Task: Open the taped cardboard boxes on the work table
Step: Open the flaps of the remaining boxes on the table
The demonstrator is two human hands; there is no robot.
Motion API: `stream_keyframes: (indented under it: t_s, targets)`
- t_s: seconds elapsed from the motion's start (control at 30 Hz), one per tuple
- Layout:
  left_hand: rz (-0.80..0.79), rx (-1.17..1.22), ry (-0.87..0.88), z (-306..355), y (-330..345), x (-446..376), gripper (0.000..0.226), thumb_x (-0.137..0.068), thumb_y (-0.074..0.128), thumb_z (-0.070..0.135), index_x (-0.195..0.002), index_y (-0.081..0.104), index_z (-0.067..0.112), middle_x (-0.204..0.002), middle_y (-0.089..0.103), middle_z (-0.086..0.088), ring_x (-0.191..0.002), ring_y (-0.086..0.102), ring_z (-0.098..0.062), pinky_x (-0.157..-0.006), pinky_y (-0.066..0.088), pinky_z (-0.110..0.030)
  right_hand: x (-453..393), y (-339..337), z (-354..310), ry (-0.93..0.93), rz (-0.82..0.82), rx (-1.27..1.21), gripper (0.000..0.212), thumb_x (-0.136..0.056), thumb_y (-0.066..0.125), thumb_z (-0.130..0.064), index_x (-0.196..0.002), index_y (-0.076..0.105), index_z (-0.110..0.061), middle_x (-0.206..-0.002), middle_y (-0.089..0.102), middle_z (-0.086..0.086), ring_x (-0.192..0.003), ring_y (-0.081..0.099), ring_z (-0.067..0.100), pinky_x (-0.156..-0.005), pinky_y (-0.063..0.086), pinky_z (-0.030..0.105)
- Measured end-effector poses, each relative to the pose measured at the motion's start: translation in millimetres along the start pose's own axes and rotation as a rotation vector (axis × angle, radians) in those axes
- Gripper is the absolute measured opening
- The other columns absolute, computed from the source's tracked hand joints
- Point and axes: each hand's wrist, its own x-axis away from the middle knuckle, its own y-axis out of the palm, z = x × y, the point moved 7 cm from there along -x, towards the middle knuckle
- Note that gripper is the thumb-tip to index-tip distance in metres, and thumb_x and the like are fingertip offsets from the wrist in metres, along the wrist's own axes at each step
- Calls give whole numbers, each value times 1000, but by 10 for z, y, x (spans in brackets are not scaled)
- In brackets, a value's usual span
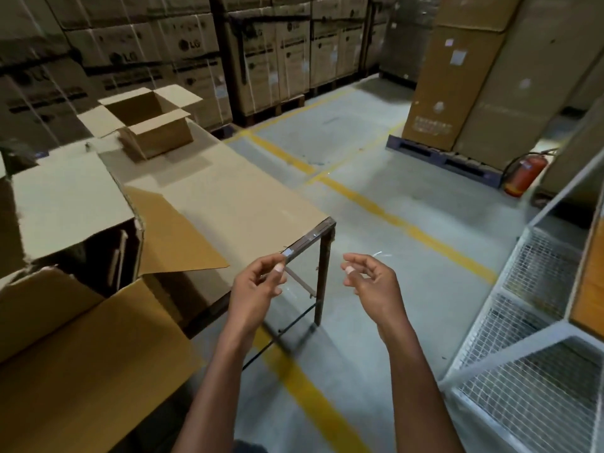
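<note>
**Both hands off the table edge, clear tape stretched between them**

Closest to me on the left is the big box (pixel 75 322), its flaps already thrown wide and its front flap hanging toward me, so that 1 looks done. Behind it, farther along the table (pixel 235 204), the small box (pixel 153 125) stands with all 4 flaps up, open as well. I see no box with its tape on from here, though the view cuts off at the left.

My left hand (pixel 258 282) hovers just past the table's corner, fingers curled, thumb and forefinger pinching what looks like a thin strip of clear tape (pixel 287 291); it is faint and I cannot trace all of it. My right hand (pixel 367 277) floats over the floor, well apart from the table, fingers loosely curled with the thumb near the fingertips. A glint of film (pixel 382 255) shows just above it, but I cannot tell whether I hold it. I judge I keep both hands out here so the sticky strip stays clear of the cardboard while I get rid of it.
</note>
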Motion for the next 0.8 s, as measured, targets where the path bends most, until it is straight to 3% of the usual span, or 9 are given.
stream_keyframes:
  t_s: [0.17, 0.3, 0.47, 0.6, 0.8]
  targets:
    - [93, -17, -45, -145, 168, -516, 16, -97, 66, 26, -109, 75, 31, -110, 74, 15, -110, 68, -13, -90, 58, -36, -664, 15, 168, 81, -69, -1, 20, -97, 65, -16, -110, 72, -29, -106, 75, -7, -81, 73, 10, -66, 48, 15]
    - [168, -21, -81, -271, 313, -1191, 15, -97, 66, 30, -104, 76, 38, -109, 74, 5, -105, 69, -14, -87, 57, -30, -1409, 192, 140, 80, -168, 22, 21, -97, 65, -17, -110, 73, -32, -105, 74, -10, -83, 73, 11, -68, 49, 18]
    - [154, 26, -123, -434, 883, -2271, 17, -99, 63, 26, -104, 76, 35, -112, 73, 7, -103, 70, -17, -85, 59, -34, -2481, 265, 122, 39, -255, 108, 24, -96, 65, -12, -110, 73, -28, -106, 74, -11, -97, 70, 6, -82, 52, 18]
    - [107, 69, -123, -249, 1405, -3241, 15, -99, 63, 26, -108, 74, 29, -116, 71, 4, -104, 71, -18, -85, 59, -34, -3372, 64, 106, 50, -213, 131, 23, -95, 65, -8, -109, 74, -24, -107, 73, -15, -94, 67, -4, -81, 49, 12]
    - [196, 119, -74, 128, 1669, -4317, 15, -98, 64, 26, -107, 75, 27, -109, 74, 7, -99, 72, -14, -83, 58, -30, -4649, -10, 91, 72, -208, 121, 23, -93, 68, -9, -98, 76, -30, -97, 77, -15, -92, 70, 2, -81, 52, 24]
